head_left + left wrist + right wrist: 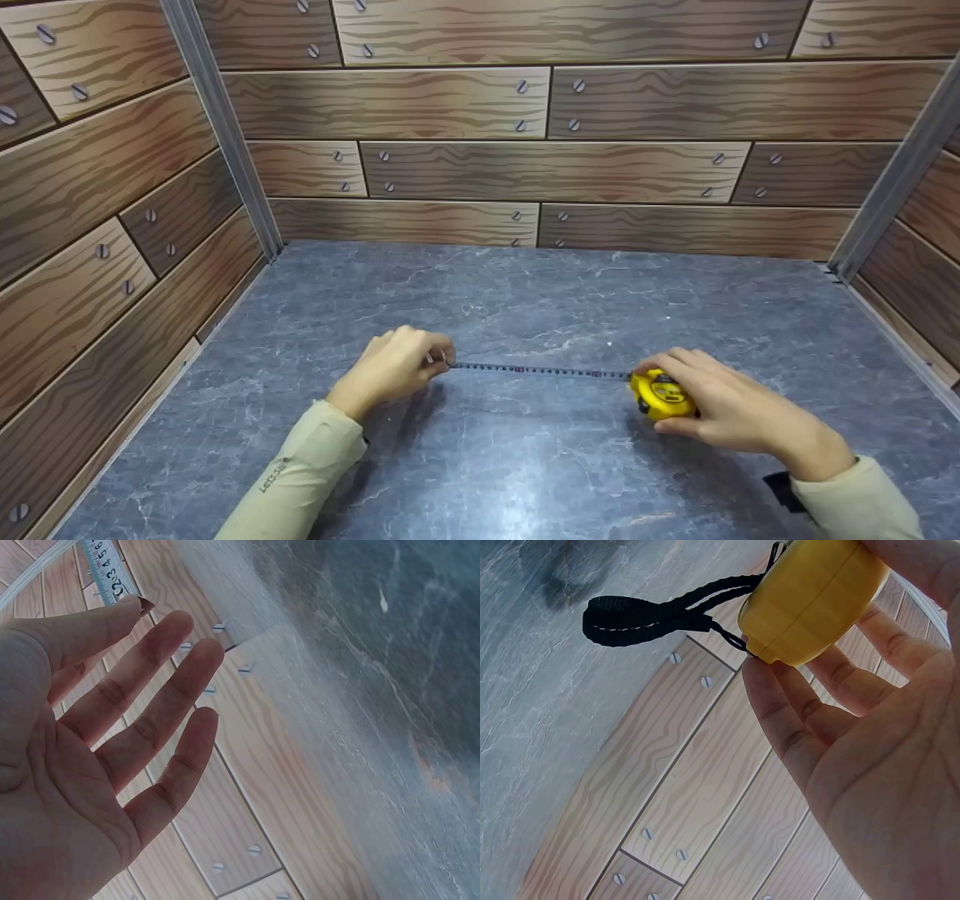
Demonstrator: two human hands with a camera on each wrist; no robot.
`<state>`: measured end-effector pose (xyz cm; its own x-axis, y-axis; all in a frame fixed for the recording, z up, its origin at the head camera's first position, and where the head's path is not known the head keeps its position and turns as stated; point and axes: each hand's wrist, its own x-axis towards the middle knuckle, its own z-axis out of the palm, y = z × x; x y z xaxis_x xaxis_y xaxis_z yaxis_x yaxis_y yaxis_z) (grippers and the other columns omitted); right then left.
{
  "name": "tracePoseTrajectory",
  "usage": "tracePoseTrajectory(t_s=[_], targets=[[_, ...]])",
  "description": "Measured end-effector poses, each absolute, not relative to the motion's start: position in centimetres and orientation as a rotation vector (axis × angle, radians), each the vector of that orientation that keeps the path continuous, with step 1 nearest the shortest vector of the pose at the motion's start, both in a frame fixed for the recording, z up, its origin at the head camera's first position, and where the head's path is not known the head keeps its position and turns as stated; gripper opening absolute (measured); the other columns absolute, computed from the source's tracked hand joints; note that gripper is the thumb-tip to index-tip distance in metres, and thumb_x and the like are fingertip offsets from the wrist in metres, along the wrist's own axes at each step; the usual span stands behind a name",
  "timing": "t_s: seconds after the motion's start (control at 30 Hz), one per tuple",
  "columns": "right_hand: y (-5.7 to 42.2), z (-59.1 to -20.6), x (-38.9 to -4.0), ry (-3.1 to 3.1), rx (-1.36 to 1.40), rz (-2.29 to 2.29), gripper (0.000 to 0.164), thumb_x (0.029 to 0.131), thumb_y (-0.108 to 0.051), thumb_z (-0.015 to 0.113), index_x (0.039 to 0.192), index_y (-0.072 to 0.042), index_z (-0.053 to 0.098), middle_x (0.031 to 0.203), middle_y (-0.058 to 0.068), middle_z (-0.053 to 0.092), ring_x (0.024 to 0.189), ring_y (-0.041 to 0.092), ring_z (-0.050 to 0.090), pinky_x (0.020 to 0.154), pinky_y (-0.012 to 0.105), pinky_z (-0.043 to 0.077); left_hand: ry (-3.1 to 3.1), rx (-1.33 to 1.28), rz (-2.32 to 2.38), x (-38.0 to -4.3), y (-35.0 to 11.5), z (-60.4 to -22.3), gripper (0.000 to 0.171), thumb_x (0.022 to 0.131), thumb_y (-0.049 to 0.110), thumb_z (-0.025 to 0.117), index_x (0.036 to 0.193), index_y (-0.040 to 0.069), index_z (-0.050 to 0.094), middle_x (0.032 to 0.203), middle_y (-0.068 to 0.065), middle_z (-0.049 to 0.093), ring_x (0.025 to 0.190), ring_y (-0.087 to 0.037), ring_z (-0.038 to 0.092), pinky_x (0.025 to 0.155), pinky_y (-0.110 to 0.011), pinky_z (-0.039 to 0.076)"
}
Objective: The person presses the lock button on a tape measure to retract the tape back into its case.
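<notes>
A yellow tape measure (664, 395) is held in my right hand (731, 409), thumb on its near side and fingers over the far side. Its blade (544, 370) stretches leftward, roughly level, to my left hand (397, 367). There the thumb and index finger pinch the blade's end, while the other fingers (142, 727) stay loosely spread in the left wrist view. Printed numbers show on the blade (107, 574) beside the thumb. From the case (810, 604) hangs a black wrist strap (645, 621) in the right wrist view.
Beneath both hands lies a grey-blue marbled tabletop (465, 300). Wood-plank patterned panels (450, 169) with printed screws wall in the back and sides. Grey metal posts stand at the back left corner (232, 142) and back right corner (889, 180).
</notes>
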<state>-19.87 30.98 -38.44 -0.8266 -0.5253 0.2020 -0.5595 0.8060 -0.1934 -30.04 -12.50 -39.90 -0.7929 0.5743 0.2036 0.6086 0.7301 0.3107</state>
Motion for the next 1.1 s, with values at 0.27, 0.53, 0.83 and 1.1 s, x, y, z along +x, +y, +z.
tracePoseTrajectory(t_s=[0.27,0.53,0.83,1.1], targets=[[30.8,-38.3,-19.9,-2.874,0.855,0.377,0.06,0.088,-0.032,0.088,0.141,-0.027,0.06,0.132,0.0,0.066,0.118,0.023,0.064,0.097,0.055,0.059,-2.824,-0.989,-0.545,-30.1,-12.2,-40.1,0.01,0.096,0.014,0.076,0.096,0.024,0.077,0.096,0.007,0.082,0.086,-0.018,0.075,0.071,-0.05,0.059],[30.8,-38.3,-20.0,-2.876,0.859,0.385,0.061,0.087,-0.031,0.089,0.141,-0.025,0.061,0.132,0.001,0.066,0.118,0.023,0.065,0.097,0.055,0.059,-2.826,-0.985,-0.556,-30.1,-11.8,-39.9,0.008,0.096,0.016,0.078,0.096,0.024,0.077,0.097,0.006,0.083,0.087,-0.02,0.077,0.074,-0.051,0.06],[30.6,-38.4,-20.0,-2.861,0.886,0.369,0.061,0.088,-0.031,0.089,0.141,-0.024,0.061,0.131,-0.001,0.066,0.116,0.021,0.064,0.096,0.053,0.059,-2.838,-1.006,-0.564,-30.0,-11.4,-40.0,0.008,0.097,0.016,0.077,0.098,0.024,0.078,0.101,0.005,0.083,0.093,-0.02,0.078,0.078,-0.053,0.061],[30.4,-38.4,-20.1,-2.852,0.884,0.339,0.061,0.088,-0.032,0.089,0.141,-0.027,0.06,0.129,-0.002,0.066,0.114,0.018,0.064,0.094,0.05,0.059,-2.822,-1.028,-0.579,-30.1,-11.2,-40.1,0.008,0.096,0.016,0.077,0.098,0.023,0.078,0.099,0.005,0.083,0.092,-0.021,0.078,0.078,-0.054,0.061]])
